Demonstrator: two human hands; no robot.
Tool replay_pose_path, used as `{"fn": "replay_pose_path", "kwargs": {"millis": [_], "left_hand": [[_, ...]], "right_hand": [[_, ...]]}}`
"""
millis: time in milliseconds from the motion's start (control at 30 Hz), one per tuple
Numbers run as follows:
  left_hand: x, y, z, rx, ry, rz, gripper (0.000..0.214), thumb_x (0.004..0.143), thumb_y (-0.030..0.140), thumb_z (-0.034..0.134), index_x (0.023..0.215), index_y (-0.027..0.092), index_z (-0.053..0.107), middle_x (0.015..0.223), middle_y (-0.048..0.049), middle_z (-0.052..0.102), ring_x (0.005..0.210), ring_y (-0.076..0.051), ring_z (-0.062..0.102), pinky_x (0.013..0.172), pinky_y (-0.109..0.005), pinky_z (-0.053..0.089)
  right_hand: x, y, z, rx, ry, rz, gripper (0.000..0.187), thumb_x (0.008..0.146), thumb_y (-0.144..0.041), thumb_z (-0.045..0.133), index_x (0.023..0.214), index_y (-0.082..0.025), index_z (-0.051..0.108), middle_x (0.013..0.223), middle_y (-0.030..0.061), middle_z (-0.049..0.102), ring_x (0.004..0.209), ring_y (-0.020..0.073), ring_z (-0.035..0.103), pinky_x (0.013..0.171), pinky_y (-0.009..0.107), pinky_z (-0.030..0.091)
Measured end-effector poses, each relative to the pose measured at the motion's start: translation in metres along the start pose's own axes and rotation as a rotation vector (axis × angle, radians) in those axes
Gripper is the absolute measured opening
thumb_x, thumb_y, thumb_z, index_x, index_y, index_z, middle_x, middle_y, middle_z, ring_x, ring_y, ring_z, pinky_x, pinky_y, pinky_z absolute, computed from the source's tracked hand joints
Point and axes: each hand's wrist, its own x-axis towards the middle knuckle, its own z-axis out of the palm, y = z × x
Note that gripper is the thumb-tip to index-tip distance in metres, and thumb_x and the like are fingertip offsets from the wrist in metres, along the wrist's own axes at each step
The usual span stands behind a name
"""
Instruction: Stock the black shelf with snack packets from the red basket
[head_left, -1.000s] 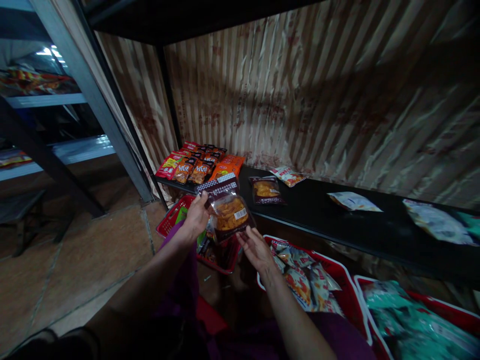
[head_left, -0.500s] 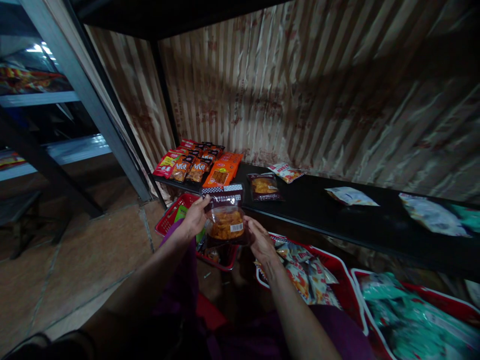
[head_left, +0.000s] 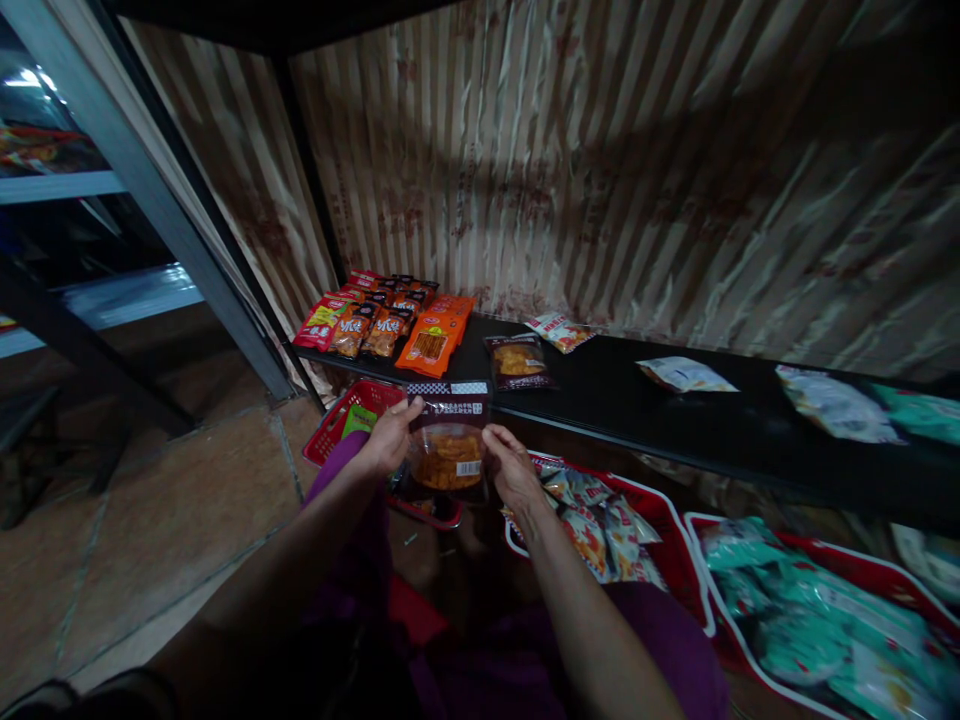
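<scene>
Between my two hands is a dark brown snack packet (head_left: 448,455) with a clear window showing golden-orange food and a white barcode label. My left hand (head_left: 394,435) pinches its left edge near the top, thumb on the front. My right hand (head_left: 510,465) grips the right edge, fingers partly hidden behind. The packet hangs upright in front of the black shelf (head_left: 600,400). A matching brown packet (head_left: 519,362) lies on that shelf just beyond. To its left are an orange packet (head_left: 435,340) and rows of red and orange-black packets (head_left: 386,328).
White packets (head_left: 686,374) and a teal packet (head_left: 919,412) lie along the shelf to the right. Below stand a red basket of white-orange packets (head_left: 611,520), a red basket of teal packets (head_left: 825,610) and another red basket (head_left: 322,440). A metal rack post (head_left: 187,240) rises at left.
The view has shifted slightly, so the shelf goods sit a little further left and up. The held packet has tipped a bit more upright; both hands keep their grip.
</scene>
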Motion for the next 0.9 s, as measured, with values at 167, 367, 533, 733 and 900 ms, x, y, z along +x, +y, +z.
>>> {"fn": "replay_pose_path", "kwargs": {"millis": [167, 367, 533, 733, 900], "left_hand": [[-0.003, -0.001, 0.008, -0.006, 0.051, -0.023, 0.010, 0.075, 0.025, 0.070, 0.073, 0.017, 0.063, 0.089, -0.0085, 0.070, 0.104, -0.026, 0.062, 0.090, -0.037, 0.050], [0.002, -0.005, 0.012, 0.015, 0.044, -0.087, 0.012, 0.075, 0.029, 0.070, 0.075, 0.019, 0.063, 0.087, -0.0065, 0.070, 0.096, -0.024, 0.064, 0.083, -0.035, 0.053], [0.013, -0.010, 0.017, 0.040, 0.126, -0.048, 0.014, 0.077, 0.033, 0.068, 0.076, 0.020, 0.062, 0.086, -0.0038, 0.070, 0.088, -0.019, 0.065, 0.075, -0.029, 0.053], [0.019, -0.014, 0.033, 0.070, 0.228, 0.058, 0.022, 0.076, 0.039, 0.068, 0.082, 0.019, 0.064, 0.086, -0.0040, 0.070, 0.087, -0.019, 0.064, 0.078, -0.029, 0.050], [0.014, -0.025, 0.051, 0.119, 0.184, 0.171, 0.023, 0.082, 0.040, 0.061, 0.093, 0.020, 0.067, 0.098, -0.0054, 0.070, 0.104, -0.023, 0.061, 0.096, -0.033, 0.043]], "right_hand": [[0.003, 0.004, -0.002, -0.069, 0.049, -0.117, 0.035, 0.054, -0.045, 0.081, 0.073, -0.022, 0.063, 0.058, -0.0066, 0.057, 0.051, 0.0101, 0.049, 0.054, 0.024, 0.041], [0.011, 0.013, -0.012, -0.527, 0.204, -0.450, 0.031, 0.071, -0.047, 0.066, 0.088, -0.021, 0.062, 0.072, -0.0009, 0.062, 0.067, 0.0162, 0.056, 0.068, 0.030, 0.046], [0.002, 0.009, -0.007, -0.979, 0.214, -0.794, 0.025, 0.084, -0.037, 0.054, 0.100, -0.021, 0.063, 0.093, 0.0076, 0.063, 0.088, 0.0223, 0.059, 0.082, 0.040, 0.049], [-0.008, 0.016, 0.003, -1.179, -0.077, -0.818, 0.042, 0.089, -0.041, 0.050, 0.127, -0.023, 0.053, 0.122, 0.0105, 0.060, 0.115, 0.0245, 0.054, 0.099, 0.043, 0.044], [-0.006, 0.031, 0.005, -1.200, -0.216, -0.769, 0.081, 0.079, -0.045, 0.062, 0.146, -0.018, 0.025, 0.146, 0.0169, 0.038, 0.134, 0.0301, 0.037, 0.107, 0.050, 0.037]]}}
